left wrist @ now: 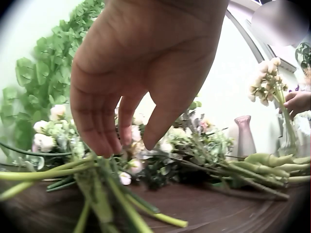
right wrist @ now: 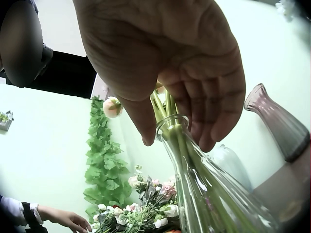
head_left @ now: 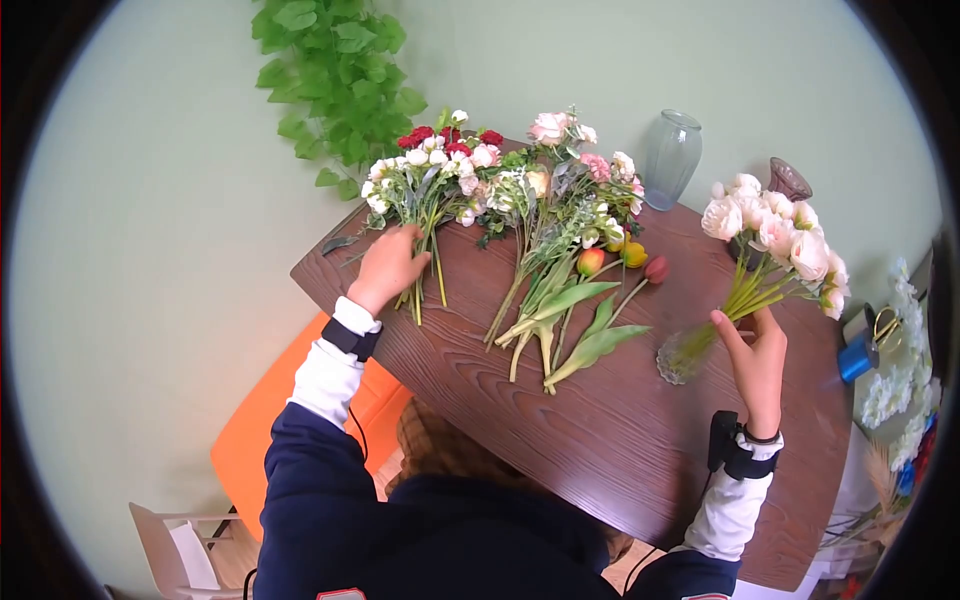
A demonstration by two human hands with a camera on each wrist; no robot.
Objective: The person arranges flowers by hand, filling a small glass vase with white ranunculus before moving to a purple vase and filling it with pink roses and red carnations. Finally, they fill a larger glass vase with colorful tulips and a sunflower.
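Note:
My left hand [head_left: 390, 265] hovers at the stems of a mixed bunch of white, pink and red flowers [head_left: 430, 165]. In the left wrist view its fingers point down with a gap to the thumb, fingertips right at the green stems [left wrist: 104, 189]. On the other side, my right hand [head_left: 757, 365] is around the neck of a clear glass vase [right wrist: 187, 165], thumb on one side and fingers on the other. A gap shows between the thumb and the rim. Pale pink flowers [head_left: 775, 230] stand in this vase, their stems running down inside it.
More mixed flowers [head_left: 545, 185] and several tulips [head_left: 592, 262] lie mid-table. A bluish glass vase [head_left: 673, 160] and a pinkish vase [head_left: 788, 180] stand at the back of the dark wooden table [head_left: 480, 385]. Green leaves [head_left: 340, 80] hang on the wall; an orange seat [head_left: 300, 400] is below left.

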